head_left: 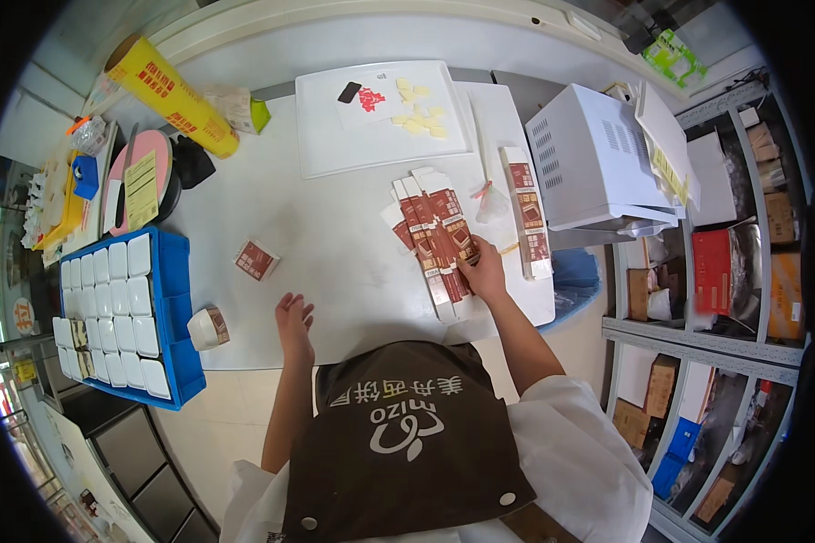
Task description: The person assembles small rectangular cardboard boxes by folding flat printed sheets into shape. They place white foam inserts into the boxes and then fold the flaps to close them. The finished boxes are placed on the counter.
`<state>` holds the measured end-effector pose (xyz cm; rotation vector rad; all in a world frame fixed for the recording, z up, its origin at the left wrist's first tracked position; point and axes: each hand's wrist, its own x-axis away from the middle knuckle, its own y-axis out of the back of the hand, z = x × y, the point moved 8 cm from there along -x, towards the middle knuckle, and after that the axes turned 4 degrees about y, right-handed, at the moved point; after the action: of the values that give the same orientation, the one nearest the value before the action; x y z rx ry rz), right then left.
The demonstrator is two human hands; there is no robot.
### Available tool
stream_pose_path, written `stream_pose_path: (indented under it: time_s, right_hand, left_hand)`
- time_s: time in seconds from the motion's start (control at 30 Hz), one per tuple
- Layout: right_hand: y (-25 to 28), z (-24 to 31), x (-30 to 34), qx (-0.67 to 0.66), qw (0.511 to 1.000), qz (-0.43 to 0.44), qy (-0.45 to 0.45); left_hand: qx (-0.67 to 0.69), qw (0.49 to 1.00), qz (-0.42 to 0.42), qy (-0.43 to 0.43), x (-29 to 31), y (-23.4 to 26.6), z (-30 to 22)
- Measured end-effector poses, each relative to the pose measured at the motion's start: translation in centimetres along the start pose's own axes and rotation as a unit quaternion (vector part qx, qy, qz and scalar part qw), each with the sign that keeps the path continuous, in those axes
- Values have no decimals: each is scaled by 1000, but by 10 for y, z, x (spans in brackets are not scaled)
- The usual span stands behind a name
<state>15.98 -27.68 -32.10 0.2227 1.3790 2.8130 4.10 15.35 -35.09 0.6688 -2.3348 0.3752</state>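
A fanned pile of flattened brown-and-white cartons (433,226) lies on the white table in front of me, right of the middle. My right hand (482,271) is at the pile's right side, fingers curled at the edge of one flattened carton. Over the table's near edge, my left hand (294,324) is empty, its fingers loosely apart. Beyond it to the left, a small folded box (256,260) in brown and white rests on the table. Another small box (208,328), pale in colour, sits at the near left edge beside the blue crate.
A blue crate (174,312) holds rows of white-lidded boxes at left. At the back, a white tray (312,154) carries red and cream-coloured pieces and a dark object. More flat cartons (526,213) lie near a white appliance (589,167) at right. A yellow roll (174,98) stands back left.
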Motion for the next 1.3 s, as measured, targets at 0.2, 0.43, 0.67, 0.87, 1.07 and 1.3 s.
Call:
stream_pose_path:
  time_s: [0.2, 0.43, 0.67, 0.87, 1.07, 1.3]
  right_hand:
    - [-10, -37, -6, -274, 960, 40, -49]
    - [6, -11, 5, -427, 890, 133, -92]
    - [18, 57, 17, -472, 846, 247, -8]
    - [48, 107, 35, -316, 915, 208, 138]
    - [67, 138, 50, -289, 905, 217, 227]
    - [64, 151, 60, -233, 900, 354, 101]
  left_hand:
    - [-53, 996, 64, 33, 28, -79, 26]
    - [-63, 981, 177, 41, 53, -163, 25]
    - [-184, 949, 231, -110, 69, -225, -12]
    - [52, 971, 194, -129, 73, -224, -66]
    - [135, 956, 221, -138, 88, -201, -114]
    - [133, 954, 142, -230, 113, -181, -147]
